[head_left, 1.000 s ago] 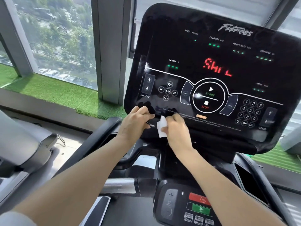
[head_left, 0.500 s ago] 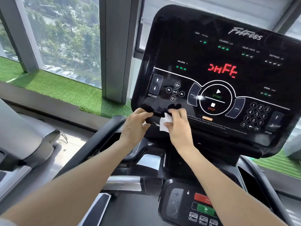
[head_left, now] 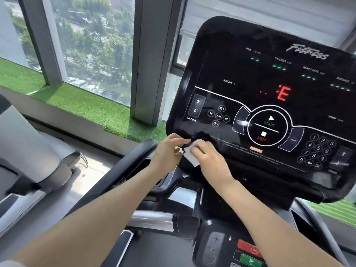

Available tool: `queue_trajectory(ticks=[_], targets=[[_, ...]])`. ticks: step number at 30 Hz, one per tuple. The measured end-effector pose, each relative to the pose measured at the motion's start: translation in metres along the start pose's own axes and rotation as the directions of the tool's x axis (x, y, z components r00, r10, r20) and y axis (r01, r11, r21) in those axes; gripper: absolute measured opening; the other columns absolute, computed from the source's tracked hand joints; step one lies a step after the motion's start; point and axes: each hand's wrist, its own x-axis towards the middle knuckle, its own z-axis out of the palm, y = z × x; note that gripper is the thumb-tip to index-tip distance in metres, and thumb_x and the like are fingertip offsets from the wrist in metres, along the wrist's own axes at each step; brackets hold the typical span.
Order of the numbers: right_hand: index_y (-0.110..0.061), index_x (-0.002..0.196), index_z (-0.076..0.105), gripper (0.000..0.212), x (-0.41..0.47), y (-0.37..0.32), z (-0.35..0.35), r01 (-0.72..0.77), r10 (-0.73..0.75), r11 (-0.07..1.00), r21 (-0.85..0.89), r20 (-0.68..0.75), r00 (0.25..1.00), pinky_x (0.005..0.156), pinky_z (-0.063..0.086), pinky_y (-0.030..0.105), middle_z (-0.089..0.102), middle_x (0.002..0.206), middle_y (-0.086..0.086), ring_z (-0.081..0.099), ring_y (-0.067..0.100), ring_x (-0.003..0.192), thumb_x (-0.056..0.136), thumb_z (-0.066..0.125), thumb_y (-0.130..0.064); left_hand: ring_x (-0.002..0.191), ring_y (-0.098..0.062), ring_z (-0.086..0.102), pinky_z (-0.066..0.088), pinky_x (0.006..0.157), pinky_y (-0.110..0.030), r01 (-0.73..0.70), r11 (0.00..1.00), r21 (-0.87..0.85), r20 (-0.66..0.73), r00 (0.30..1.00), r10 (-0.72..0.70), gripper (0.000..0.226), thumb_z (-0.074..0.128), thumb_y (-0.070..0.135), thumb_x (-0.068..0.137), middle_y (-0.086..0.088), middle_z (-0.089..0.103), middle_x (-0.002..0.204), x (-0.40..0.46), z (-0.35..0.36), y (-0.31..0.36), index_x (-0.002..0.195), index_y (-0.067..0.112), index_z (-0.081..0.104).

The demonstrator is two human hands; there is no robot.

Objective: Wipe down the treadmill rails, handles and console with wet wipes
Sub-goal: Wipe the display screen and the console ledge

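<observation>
Seen from the head camera, both hands meet at the lower-left edge of the treadmill console (head_left: 250, 83), the right hand (head_left: 207, 155) and left hand (head_left: 167, 151) each pinching a white wet wipe (head_left: 190, 158), apparently unfolding it for wiping.

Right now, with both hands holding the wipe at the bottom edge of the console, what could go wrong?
1. The console is powered on, red letters lit. The right hand wiping rightward with the white wipe might press the START button.
2. The left hand is close under the INCLINE arrows; a slip upward might trigger them.
</observation>
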Motion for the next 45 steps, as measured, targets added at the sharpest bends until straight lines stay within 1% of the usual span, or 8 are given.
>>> queue_trajectory(ticks=[4,10,17,23,33,36,40,45], targets=[[-0.008,0.089,0.063,0.017,0.012,-0.007,0.006,0.025,-0.025,1.0,-0.015,0.016,1.0,0.047,0.044,0.025,0.059,0.093,0.005,0.049,0.019,0.082,0.074,0.067,0.0,0.089,-0.02,0.061,0.053,0.083,-0.031,-0.016,0.999,0.046,0.035,0.999,0.014,0.049,0.049,-0.022,0.076,0.014,0.052,0.09,0.003,-0.005,0.002,0.108,0.009,0.07],[-0.007,0.083,0.067,0.038,-0.032,0.024,-0.012,0.061,-0.06,0.992,-0.113,0.014,0.998,0.046,0.037,0.018,0.063,0.088,0.001,0.042,0.015,0.081,0.074,0.031,-0.003,0.088,-0.012,0.059,0.045,0.087,-0.014,0.026,0.996,0.086,0.044,0.999,-0.03,0.049,0.051,-0.019,0.078,0.012,0.053,0.092,0.003,-0.007,0.004,0.113,0.01,0.069],[-0.006,0.078,0.066,0.022,0.008,-0.011,0.011,-0.001,0.001,0.999,-0.038,0.008,1.0,0.042,0.045,0.022,0.061,0.086,0.004,0.058,0.02,0.078,0.062,0.075,0.005,0.075,0.004,0.051,0.037,0.074,-0.002,0.03,0.993,0.111,0.063,0.997,-0.038,0.05,0.053,-0.019,0.076,0.014,0.05,0.091,0.001,-0.009,0.012,0.115,0.008,0.067],[-0.008,0.08,0.065,0.016,-0.029,0.016,-0.005,0.09,-0.092,0.98,-0.179,-0.002,0.996,0.046,0.037,0.017,0.061,0.085,0.0,0.049,0.014,0.08,0.073,0.052,0.0,0.073,0.008,0.047,0.033,0.071,0.002,0.07,0.986,0.153,0.084,0.993,-0.083,0.053,0.05,-0.019,0.077,0.019,0.046,0.087,0.003,-0.012,0.016,0.118,0.01,0.066],[-0.006,0.084,0.064,0.026,0.007,-0.009,0.006,0.061,-0.059,0.995,-0.078,0.03,0.998,0.045,0.039,0.019,0.061,0.089,0.005,0.056,0.02,0.075,0.062,0.076,0.003,0.08,0.0,0.05,0.034,0.071,0.001,0.04,0.982,0.186,0.075,0.996,-0.055,0.052,0.048,-0.02,0.076,0.007,0.052,0.095,0.002,-0.011,0.022,0.117,0.007,0.066],[-0.006,0.094,0.062,0.031,-0.021,0.011,0.0,-0.024,0.025,0.997,-0.075,0.016,1.0,0.054,0.049,0.023,0.057,0.097,0.006,0.054,0.022,0.081,0.067,0.068,0.009,0.087,-0.006,0.051,0.032,0.075,0.003,0.069,0.98,0.186,0.04,0.996,-0.078,0.054,0.047,-0.02,0.078,0.005,0.053,0.099,-0.002,-0.007,0.022,0.121,0.008,0.063],[-0.008,0.091,0.059,0.031,-0.041,0.026,-0.008,-0.243,0.243,0.97,0.008,-0.001,0.97,0.057,0.038,0.021,0.054,0.103,0.007,0.04,0.019,0.09,0.068,0.067,0.013,0.089,-0.008,0.051,0.032,0.075,0.003,0.081,0.979,0.188,0.013,0.996,-0.085,0.054,0.046,-0.021,0.078,0.006,0.05,0.096,-0.003,-0.003,0.023,0.122,0.007,0.063],[-0.007,0.08,0.059,0.028,-0.033,0.025,-0.008,-0.276,0.285,0.954,0.118,-0.063,0.957,0.059,0.037,0.024,0.061,0.084,0.001,0.045,0.021,0.085,0.067,0.067,0.016,0.092,-0.009,0.052,0.033,0.077,0.003,0.075,0.977,0.198,0.016,0.997,-0.08,0.055,0.046,-0.021,0.078,0.005,0.051,0.097,-0.004,-0.002,0.024,0.122,0.006,0.062]])
